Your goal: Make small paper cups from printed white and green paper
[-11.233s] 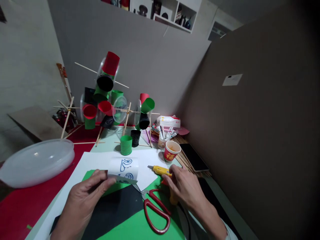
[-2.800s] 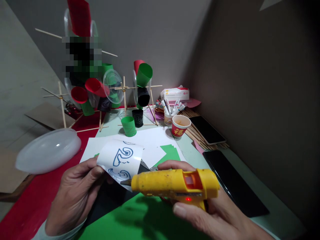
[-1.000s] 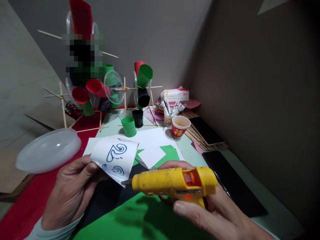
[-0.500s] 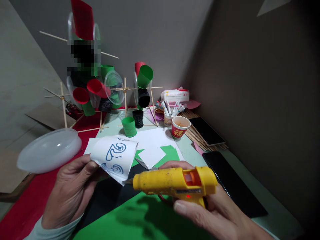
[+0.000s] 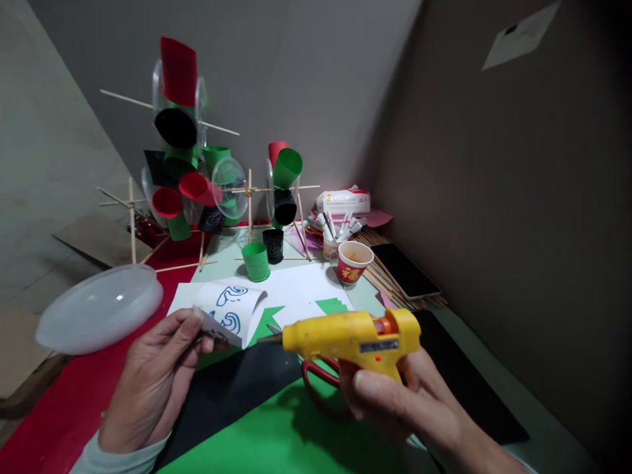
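Note:
My left hand (image 5: 160,368) pinches a curled sheet of white paper (image 5: 224,309) with blue swirls drawn on it, at its left edge. In my right hand (image 5: 395,395) is a yellow hot glue gun (image 5: 340,332), fingers wrapped round its handle and a small red light lit. Its nozzle points left, just off the paper's lower right corner. Beneath the glue gun lie red-handled scissors (image 5: 316,382), partly hidden. Black paper (image 5: 232,375) and green paper (image 5: 266,428) are spread under both hands.
Stick frames with coloured paper cups (image 5: 289,168) stand at the back. A green paper cup (image 5: 255,262), a black one (image 5: 273,245), a red-and-white cup (image 5: 353,262) and a cup of markers (image 5: 332,249) stand ahead. A translucent oval object (image 5: 99,309) is at left, a phone (image 5: 405,270) at right.
The glue gun's nozzle has come away from the paper's edge and the gun has tilted. The paper has rolled over more in my left hand. More of the scissors' red handles shows.

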A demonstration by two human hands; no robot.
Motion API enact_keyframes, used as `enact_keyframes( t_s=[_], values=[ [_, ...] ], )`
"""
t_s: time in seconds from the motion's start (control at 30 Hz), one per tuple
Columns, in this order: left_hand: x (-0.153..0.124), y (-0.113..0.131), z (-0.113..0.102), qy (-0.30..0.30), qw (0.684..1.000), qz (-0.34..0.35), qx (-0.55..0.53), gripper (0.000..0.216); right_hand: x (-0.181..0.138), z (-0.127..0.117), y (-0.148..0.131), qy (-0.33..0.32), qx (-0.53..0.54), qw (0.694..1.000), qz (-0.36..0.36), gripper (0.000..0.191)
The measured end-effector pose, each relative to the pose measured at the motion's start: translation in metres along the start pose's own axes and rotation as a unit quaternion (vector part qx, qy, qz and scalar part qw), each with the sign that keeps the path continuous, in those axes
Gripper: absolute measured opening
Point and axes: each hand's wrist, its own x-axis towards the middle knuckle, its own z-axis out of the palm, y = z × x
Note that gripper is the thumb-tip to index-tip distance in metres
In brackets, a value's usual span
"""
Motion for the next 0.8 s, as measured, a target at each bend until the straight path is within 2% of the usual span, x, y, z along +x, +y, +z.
enact_keyframes(
  t_s=[0.1, 0.23, 0.33, 0.53, 0.7, 0.8],
  values=[
    [0.003, -0.002, -0.003, 0.0, 1.0, -0.012, -0.02, 0.049, 0.014, 0.0, 0.007, -0.019, 0.085, 0.996, 0.01, 0.05],
    [0.004, -0.005, -0.007, -0.003, 0.999, -0.022, -0.03, 0.048, 0.028, 0.001, 0.019, -0.008, 0.146, 0.989, -0.037, 0.048],
    [0.001, -0.007, -0.006, -0.01, 0.999, -0.028, -0.032, 0.047, 0.033, 0.004, 0.024, 0.023, 0.173, 0.984, -0.044, 0.046],
    [-0.008, -0.008, 0.0, -0.011, 0.999, -0.018, -0.039, 0.042, 0.039, 0.009, 0.029, 0.06, 0.16, 0.984, -0.054, 0.043],
    [-0.02, -0.011, 0.009, -0.01, 0.998, -0.057, -0.025, 0.051, 0.044, 0.026, 0.025, 0.147, 0.107, 0.981, -0.068, 0.036],
    [-0.03, -0.015, 0.016, -0.013, 0.996, -0.083, -0.013, 0.053, 0.047, 0.04, 0.024, 0.178, 0.12, 0.976, -0.048, 0.041]
  ],
)
